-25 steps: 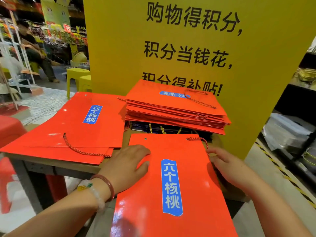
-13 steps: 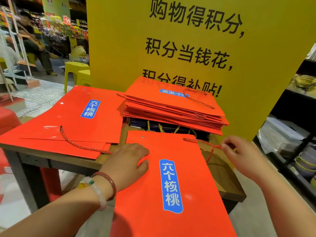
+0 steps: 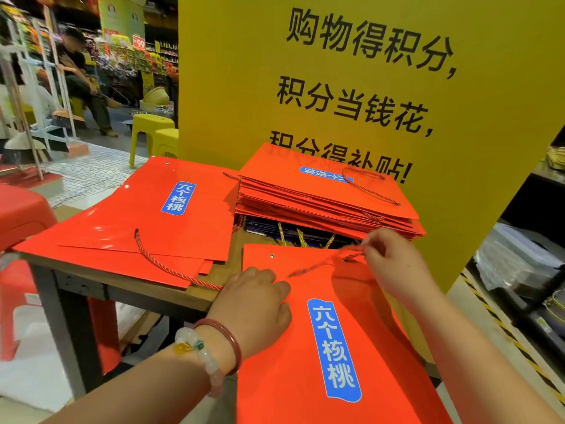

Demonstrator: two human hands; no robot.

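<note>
Right hand (image 3: 394,264) has risen, pinching the cord (image 3: 324,261) above the bag (image 3: 293,362) (left hand (image 3: 253,301) presses it).

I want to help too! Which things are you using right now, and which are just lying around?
In use: near red bag, pressed by the left hand; its rope handle, pinched by the right hand.
Lying about: tall stack of red bags; spread red bags on the table; yellow sign; red stool; yellow stools.
</note>
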